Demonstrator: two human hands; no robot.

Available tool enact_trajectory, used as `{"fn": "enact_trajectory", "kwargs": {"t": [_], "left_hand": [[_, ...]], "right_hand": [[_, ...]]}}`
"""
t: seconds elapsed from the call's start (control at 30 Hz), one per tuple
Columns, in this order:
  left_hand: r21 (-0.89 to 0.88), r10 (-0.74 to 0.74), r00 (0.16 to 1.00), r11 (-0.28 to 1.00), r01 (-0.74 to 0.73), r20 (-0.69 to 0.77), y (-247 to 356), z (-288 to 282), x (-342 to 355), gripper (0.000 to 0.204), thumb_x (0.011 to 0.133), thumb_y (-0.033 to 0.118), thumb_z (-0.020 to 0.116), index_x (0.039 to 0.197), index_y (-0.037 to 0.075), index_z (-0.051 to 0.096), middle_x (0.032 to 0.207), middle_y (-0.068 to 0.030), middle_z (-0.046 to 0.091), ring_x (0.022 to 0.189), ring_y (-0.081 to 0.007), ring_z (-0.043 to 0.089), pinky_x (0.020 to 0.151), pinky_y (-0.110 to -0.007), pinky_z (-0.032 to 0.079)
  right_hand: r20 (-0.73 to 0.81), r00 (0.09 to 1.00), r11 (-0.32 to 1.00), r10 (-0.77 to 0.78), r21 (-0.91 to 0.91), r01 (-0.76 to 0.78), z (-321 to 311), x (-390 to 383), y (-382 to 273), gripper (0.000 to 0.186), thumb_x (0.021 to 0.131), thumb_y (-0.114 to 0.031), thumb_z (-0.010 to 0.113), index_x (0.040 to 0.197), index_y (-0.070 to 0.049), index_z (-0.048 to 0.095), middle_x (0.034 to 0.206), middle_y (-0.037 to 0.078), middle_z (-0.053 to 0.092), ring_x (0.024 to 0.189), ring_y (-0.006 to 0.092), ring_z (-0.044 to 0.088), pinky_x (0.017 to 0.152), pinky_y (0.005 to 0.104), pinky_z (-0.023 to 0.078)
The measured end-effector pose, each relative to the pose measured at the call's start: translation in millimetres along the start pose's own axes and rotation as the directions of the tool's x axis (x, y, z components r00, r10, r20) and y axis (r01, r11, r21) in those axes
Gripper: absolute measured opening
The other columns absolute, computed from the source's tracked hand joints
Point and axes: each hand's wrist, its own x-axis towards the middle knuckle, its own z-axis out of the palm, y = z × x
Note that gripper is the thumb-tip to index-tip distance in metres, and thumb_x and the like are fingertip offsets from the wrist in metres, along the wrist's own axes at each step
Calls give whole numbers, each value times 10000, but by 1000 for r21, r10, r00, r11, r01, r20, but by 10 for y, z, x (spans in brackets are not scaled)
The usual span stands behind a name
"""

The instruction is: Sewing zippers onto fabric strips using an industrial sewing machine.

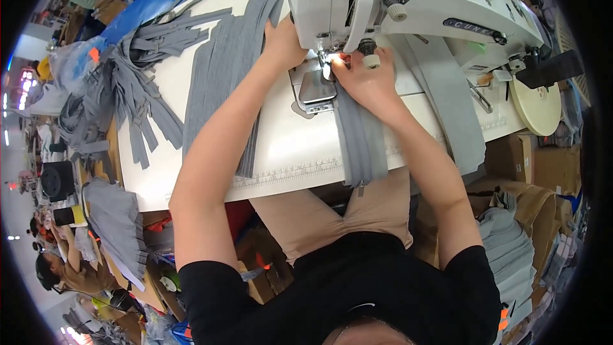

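Since the grey zipper strip trails from beneath my right grip over the front edge of the bench, I judge it best guided flat and straight, keeping clear of the working end of the sewing machine. My left grip sits left of the strip's far end, partly hidden. The right curls narrow; I cannot tell what either holds.
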Motion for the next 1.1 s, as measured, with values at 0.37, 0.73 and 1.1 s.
{"fn": "enact_trajectory", "kwargs": {"t": [0.37,0.73,1.1], "left_hand": [[-614,-305,903,787,60,-302,418,-348,-652,372,932,38,652,1302,67,661,1206,-180,730,1114,-320,708,1013,-419,516],[-354,-677,689,731,584,-261,-895,-970,-1779,622,849,335,874,1273,-82,691,971,-95,709,821,-158,650,751,-286,534],[-662,-766,641,502,557,-42,-949,-1208,-1818,323,884,223,874,1074,-13,762,780,0,698,615,-77,576,567,-238,453]], "right_hand": [[77,969,967,233,89,-239,162,-144,79,220,798,-218,765,851,-19,686,883,147,638,953,402,552,857,493,456],[443,887,979,131,-201,-43,-838,161,-325,379,923,-277,718,1144,30,738,1290,234,647,1182,376,592,993,490,455],[363,917,980,167,37,-194,-1298,-19,-510,452,942,-257,734,1317,-20,645,1305,144,637,1176,349,593,1003,453,453]]}}
